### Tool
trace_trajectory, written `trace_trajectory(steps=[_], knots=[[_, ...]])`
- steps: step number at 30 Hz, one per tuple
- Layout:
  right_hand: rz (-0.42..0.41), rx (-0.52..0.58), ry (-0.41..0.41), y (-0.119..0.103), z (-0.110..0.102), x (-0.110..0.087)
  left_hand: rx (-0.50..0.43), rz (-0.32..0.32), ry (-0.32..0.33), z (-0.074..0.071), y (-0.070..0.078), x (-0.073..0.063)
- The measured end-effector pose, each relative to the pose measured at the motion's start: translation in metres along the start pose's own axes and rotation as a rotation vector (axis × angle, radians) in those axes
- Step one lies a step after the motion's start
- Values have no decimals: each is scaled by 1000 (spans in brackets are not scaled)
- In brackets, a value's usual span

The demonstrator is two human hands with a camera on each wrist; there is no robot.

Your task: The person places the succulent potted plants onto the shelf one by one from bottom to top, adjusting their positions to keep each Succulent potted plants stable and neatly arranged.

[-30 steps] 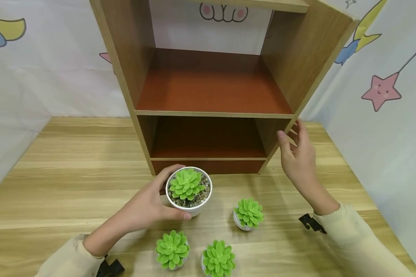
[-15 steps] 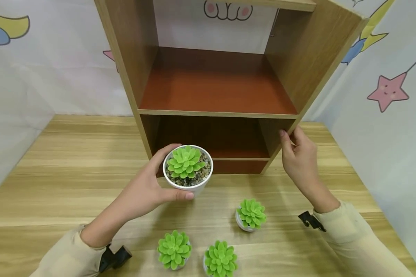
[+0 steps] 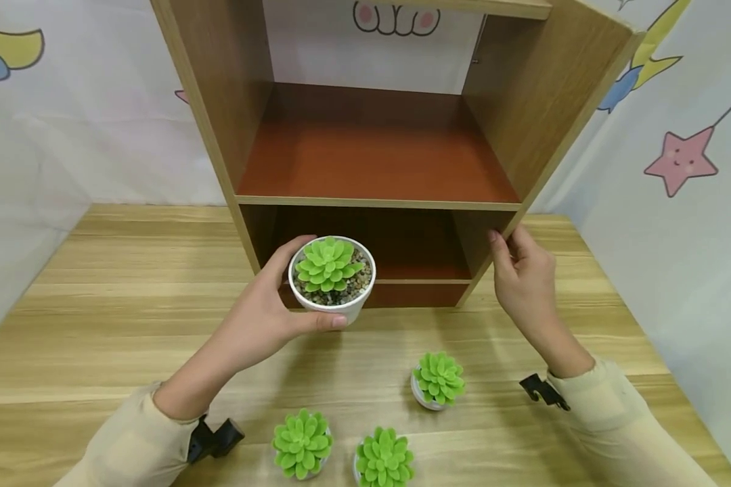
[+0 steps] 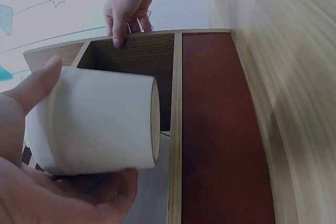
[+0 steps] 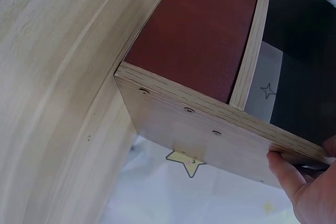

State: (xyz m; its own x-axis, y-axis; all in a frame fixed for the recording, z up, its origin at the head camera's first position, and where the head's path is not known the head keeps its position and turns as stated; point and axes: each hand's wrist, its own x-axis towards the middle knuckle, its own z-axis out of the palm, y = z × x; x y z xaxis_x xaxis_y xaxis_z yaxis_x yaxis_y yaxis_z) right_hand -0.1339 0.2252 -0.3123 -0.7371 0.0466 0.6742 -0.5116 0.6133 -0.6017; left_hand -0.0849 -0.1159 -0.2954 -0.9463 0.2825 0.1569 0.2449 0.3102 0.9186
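My left hand (image 3: 258, 308) grips a white pot with a green succulent (image 3: 327, 265) set in pebbles, fingers round its far side and thumb on the near side. The pot hangs above the table, in front of the bookshelf's lower compartment (image 3: 408, 237). In the left wrist view the white pot (image 4: 102, 121) shows from the side, its base toward the shelf. My right hand (image 3: 526, 284) pinches the front edge of the bookshelf's right side panel (image 3: 560, 95); in the right wrist view its fingers (image 5: 286, 174) lie against the outer face.
Three smaller potted succulents stand on the wooden table (image 3: 128, 325): one at the right (image 3: 438, 380), one at the front left (image 3: 302, 443) and one at the front middle (image 3: 384, 458). Above the lower compartment is a red-brown shelf board (image 3: 374, 166). A patterned white cloth (image 3: 694, 237) hangs around.
My left hand has lifted the potted succulent up and toward the lower compartment. My right hand's fingers have closed onto the side panel's edge. The smaller pots have stayed put.
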Motion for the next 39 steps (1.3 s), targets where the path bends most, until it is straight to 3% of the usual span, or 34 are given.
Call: trace_trajectory(steps=[10,14,23,39], knots=[[5,-8,7,-2,0,0,-35,12,99,3,2,7],[8,-4,7,-2,0,-1,-56,9,109,4,1,10],[19,-15,10,-2,0,-1,0,12,164,6,-2,18],[36,-6,11,0,1,0,-39,-13,206,9,-5,29]])
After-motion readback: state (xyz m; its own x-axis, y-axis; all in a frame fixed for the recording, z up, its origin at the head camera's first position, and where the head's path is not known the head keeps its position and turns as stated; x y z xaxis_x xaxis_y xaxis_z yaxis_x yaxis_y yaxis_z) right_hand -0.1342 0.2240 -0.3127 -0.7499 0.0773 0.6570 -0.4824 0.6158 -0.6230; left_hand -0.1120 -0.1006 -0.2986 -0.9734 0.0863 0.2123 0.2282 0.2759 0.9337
